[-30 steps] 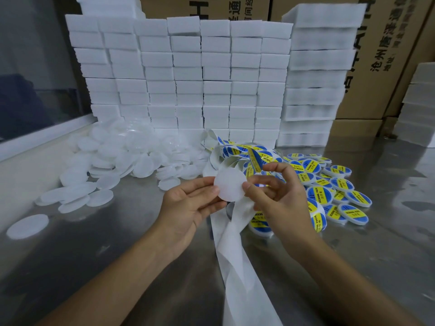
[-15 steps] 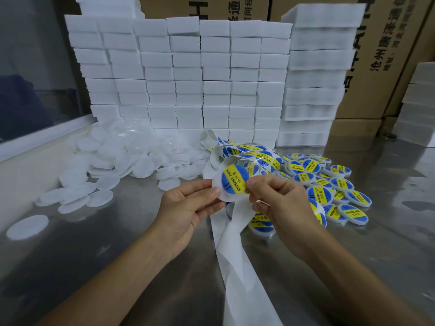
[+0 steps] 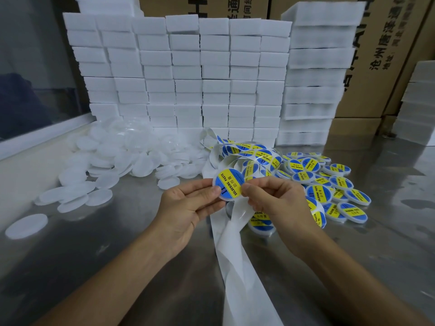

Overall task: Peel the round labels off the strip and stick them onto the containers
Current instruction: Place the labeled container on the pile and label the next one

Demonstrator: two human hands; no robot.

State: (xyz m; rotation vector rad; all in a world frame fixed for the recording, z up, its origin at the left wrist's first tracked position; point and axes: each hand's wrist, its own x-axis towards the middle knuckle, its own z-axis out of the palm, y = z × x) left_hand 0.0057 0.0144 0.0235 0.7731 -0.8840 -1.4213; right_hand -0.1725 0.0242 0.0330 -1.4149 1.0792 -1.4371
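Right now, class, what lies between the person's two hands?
In the head view, a round container with a blue-and-yellow label on it, pinched at its edges by the left hand and right hand.

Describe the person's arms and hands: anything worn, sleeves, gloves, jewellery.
Both arms are bare up to the frame's lower edge, no sleeves in view. The left hand and right hand wear no gloves, and no rings, watch or wristband show. Fingernails are short and unpainted.

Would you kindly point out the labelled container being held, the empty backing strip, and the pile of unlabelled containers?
labelled container point(image 3: 229, 184): head view, on its blue and yellow label.
backing strip point(image 3: 237, 262): head view, on its bare middle.
unlabelled containers point(image 3: 122, 154): head view, on the pile's middle.
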